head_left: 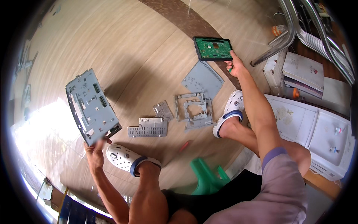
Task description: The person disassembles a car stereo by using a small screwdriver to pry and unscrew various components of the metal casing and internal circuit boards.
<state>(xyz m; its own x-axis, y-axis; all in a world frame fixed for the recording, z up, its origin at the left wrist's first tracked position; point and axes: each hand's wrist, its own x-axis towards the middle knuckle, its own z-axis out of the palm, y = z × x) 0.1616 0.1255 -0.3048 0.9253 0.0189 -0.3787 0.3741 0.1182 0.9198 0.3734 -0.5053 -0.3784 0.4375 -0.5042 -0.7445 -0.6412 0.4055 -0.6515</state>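
My left hand (96, 152) grips the lower end of a grey metal chassis panel (89, 104) with slots and cutouts, held up at the left. In my right hand (235, 65) is a black-framed panel with a green circuit board (213, 49), gripped at its right edge with the board facing up. Beneath it on the floor lies a flat grey metal cover plate (203, 79). Nearer to me are open metal bracket frames (194, 110), a slotted metal plate (148, 128) and a small perforated metal plate (162, 111).
A small red object (185, 145) lies on the floor before a green plastic stool (207, 177). My white clogs (125, 158) flank the metal parts. At the right stand a white water dispenser (313, 130), stacked books (304, 72) and a chrome-legged chair (294, 28).
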